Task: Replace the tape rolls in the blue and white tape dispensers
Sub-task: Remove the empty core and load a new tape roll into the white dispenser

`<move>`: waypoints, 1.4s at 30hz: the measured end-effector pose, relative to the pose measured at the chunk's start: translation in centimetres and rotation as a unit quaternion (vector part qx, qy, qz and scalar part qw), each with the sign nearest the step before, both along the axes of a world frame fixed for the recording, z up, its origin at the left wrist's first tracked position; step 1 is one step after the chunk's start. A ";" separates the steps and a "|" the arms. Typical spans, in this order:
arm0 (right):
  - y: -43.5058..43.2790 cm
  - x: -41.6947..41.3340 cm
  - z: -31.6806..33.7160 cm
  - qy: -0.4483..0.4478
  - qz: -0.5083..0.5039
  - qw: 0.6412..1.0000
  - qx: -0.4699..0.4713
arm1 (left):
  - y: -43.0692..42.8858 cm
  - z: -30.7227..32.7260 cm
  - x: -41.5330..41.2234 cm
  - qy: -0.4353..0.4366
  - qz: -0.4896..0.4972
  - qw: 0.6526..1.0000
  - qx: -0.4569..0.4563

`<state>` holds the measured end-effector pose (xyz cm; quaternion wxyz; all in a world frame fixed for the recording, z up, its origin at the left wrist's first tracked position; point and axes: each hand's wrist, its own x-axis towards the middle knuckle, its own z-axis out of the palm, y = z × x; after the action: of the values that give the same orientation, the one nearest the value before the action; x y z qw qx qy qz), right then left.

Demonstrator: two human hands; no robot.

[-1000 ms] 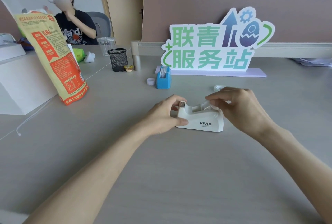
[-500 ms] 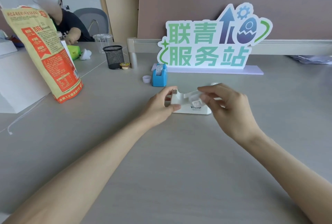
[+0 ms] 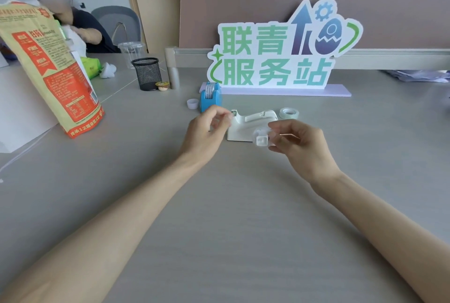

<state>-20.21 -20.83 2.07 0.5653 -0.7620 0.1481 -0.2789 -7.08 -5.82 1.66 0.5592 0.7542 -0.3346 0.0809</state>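
White dispenser [image 3: 252,124] sits on the table [image 3: 243,205], cradle bare. The right hand [image 3: 300,147] pinches its core [image 3: 261,141] in its fingers just in front, probably to thread the fresh roll [image 3: 289,113] lying beside it. The left hand [image 3: 207,130] hovers with its fingers loosely curled, empty.

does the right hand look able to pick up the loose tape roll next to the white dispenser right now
Probably not yet: the right hand pinches a small white plastic hub; nothing blocks the pale ring-shaped tape roll beyond it.
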 end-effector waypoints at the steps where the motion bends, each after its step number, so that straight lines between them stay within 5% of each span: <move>1: 0.0 0.0 0.0 -0.002 -0.001 1.000 0.012 | 0.0 0.0 -0.4 0.013 -0.029 0.999 0.016; 6: 0.1 -0.1 0.3 -0.011 0.001 1.000 0.029 | -0.6 -0.3 -1.9 -0.004 -0.107 0.991 0.075; 29: -0.4 -0.1 0.3 -0.017 -0.020 1.000 0.002 | -0.4 -0.9 -1.7 -0.119 -0.102 0.982 0.107; 36: -1.4 -0.4 -0.7 0.058 0.005 0.965 -0.256 | -0.4 -1.3 -1.0 -0.146 -0.108 0.971 0.153; 42: -2.0 -0.3 -0.9 0.064 0.010 0.939 -0.339 | -0.4 -1.5 -1.1 -0.132 -0.101 0.962 0.218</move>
<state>-20.48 -22.86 1.20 0.2658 -0.9262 0.0725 -0.2574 -8.20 -6.20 0.20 0.3373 0.8028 -0.4894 0.0474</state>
